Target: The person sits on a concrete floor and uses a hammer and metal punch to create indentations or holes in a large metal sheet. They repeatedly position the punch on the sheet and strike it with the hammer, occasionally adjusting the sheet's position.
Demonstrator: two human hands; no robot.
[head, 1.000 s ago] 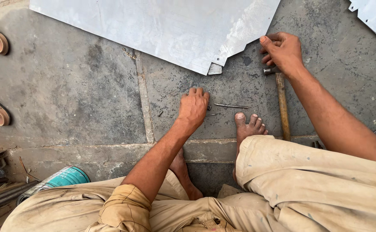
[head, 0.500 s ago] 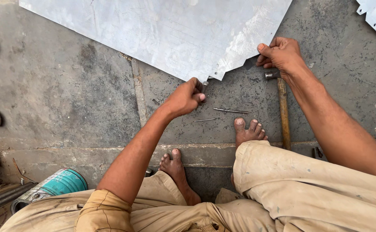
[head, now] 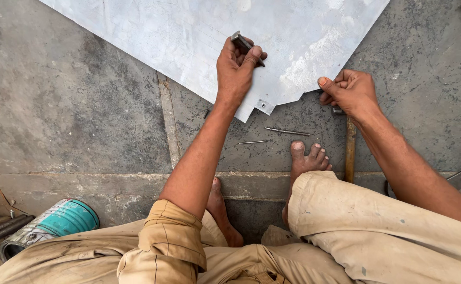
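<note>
Concrete floor (head: 83, 105) under a metal sheet (head: 188, 31). My left hand (head: 237, 68) pinches a punch (head: 245, 46); my right hand (head: 350, 92), curled, grips the sheet's edge.

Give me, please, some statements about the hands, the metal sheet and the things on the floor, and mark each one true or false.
1. The left hand holds a short dark metal tool over the metal sheet. True.
2. The right hand lies flat in the middle of the sheet. False: it grips the sheet's near edge.
3. A thin metal rod lies on the concrete floor in front of the bare foot. True.
4. A teal can stands upright on the sheet. False: it lies on its side on the floor at lower left.
5. A wooden handle lies below the right hand. True.
</note>
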